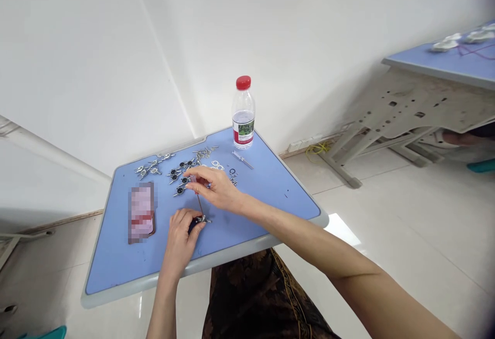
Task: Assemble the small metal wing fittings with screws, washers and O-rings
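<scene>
My right hand (216, 187) is closed around the handle of a screwdriver (199, 203), whose thin shaft points down. Its tip meets a small metal part (203, 220) on the blue table. My left hand (183, 230) pinches that part near the table's front edge, and its fingers cover much of it. Beyond my hands lie several small metal parts with round black centres (174, 174). Partly behind my right hand are flat white ring-shaped pieces (217, 165), and beside it are a black ring (232, 171) and tiny metal bits (234, 180).
A phone (141, 212) with a blurred-out screen lies on the left of the table (116, 272). Silver parts (151, 167) and more small metal pieces (207, 150) sit farther back. A red-capped bottle (243, 122) and a syringe (243, 159) are at the back right. Another table (421, 65) stands right.
</scene>
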The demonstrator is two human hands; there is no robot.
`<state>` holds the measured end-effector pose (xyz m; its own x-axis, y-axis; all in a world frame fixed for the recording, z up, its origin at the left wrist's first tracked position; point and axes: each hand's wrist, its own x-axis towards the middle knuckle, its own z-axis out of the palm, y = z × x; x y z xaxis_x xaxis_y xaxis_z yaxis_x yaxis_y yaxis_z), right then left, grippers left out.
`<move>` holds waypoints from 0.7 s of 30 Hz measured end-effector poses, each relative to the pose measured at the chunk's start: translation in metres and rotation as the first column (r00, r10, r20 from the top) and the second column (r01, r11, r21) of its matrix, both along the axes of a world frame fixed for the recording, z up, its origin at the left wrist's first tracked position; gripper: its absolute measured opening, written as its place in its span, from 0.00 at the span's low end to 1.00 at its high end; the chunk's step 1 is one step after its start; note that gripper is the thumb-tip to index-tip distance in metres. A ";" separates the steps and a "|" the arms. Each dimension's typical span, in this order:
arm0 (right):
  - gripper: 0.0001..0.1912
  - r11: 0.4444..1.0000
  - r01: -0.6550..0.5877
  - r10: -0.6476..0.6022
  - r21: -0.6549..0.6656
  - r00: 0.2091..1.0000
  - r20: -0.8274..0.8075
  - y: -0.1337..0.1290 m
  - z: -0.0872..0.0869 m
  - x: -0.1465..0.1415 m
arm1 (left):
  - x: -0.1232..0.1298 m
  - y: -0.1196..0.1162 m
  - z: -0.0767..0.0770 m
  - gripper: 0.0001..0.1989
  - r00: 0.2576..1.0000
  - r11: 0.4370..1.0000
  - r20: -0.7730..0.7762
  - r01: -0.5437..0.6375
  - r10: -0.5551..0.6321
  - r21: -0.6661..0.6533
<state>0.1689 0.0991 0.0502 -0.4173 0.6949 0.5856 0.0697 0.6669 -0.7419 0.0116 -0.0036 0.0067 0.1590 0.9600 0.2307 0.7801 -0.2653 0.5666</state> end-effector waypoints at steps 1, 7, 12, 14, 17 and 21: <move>0.09 1.000 -0.023 0.023 -0.008 1.000 0.012 0.000 0.001 0.001 | 0.000 0.000 -0.001 0.05 1.000 1.000 -0.020 -0.009 0.010 0.025; 0.08 0.984 -0.167 0.161 0.055 0.983 0.093 -0.002 0.012 0.013 | 0.001 0.000 -0.004 0.05 1.000 0.999 -0.012 -0.016 0.016 0.051; 0.13 0.949 -0.282 0.263 0.143 0.955 0.135 -0.004 0.017 0.020 | 0.003 -0.002 -0.004 0.04 1.000 0.998 0.009 -0.016 0.016 0.067; 0.14 0.938 -0.305 0.287 0.164 0.950 0.124 -0.006 0.019 0.021 | 0.003 -0.002 -0.004 0.05 1.000 0.998 0.006 -0.010 0.010 0.067; 0.10 0.927 -0.308 0.286 0.215 0.950 0.129 -0.007 0.020 0.021 | 0.003 -0.001 -0.004 0.04 1.000 0.997 -0.006 0.006 -0.006 0.071; 0.05 0.931 -0.229 0.190 0.284 0.969 0.157 -0.008 0.020 0.022 | 0.003 -0.001 -0.004 0.04 1.000 0.997 -0.021 0.014 -0.012 0.075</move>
